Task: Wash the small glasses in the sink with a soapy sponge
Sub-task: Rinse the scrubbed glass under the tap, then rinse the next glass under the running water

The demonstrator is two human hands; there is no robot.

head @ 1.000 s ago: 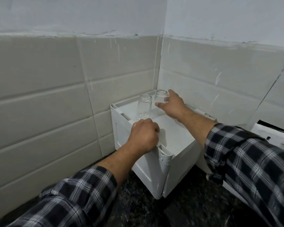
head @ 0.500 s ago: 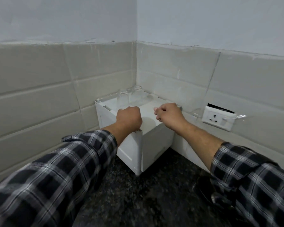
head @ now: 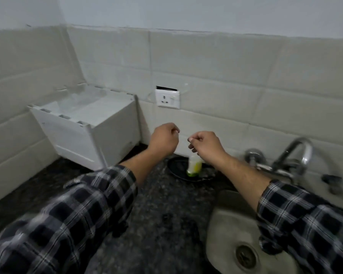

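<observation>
My left hand [head: 163,140] and my right hand [head: 205,145] hover side by side above the dark counter, fingers curled in, nothing in either. They are to the right of the white box [head: 99,139] in the wall corner. The small glasses that stood on top of the box are smeared by motion blur and I cannot make them out. The steel sink [head: 226,230] with its drain [head: 245,256] lies at the lower right, under my right forearm. No sponge shows.
A small bottle of green liquid [head: 194,165] stands on a dark dish [head: 178,169] just below my right hand. A chrome tap [head: 297,155] juts from the tiled wall at the right. A white wall socket [head: 167,98] sits above the counter [head: 156,214].
Both hands have left the white box and swung right, over the counter. The view has turned right and down, bringing the sink, tap and bottle into sight.
</observation>
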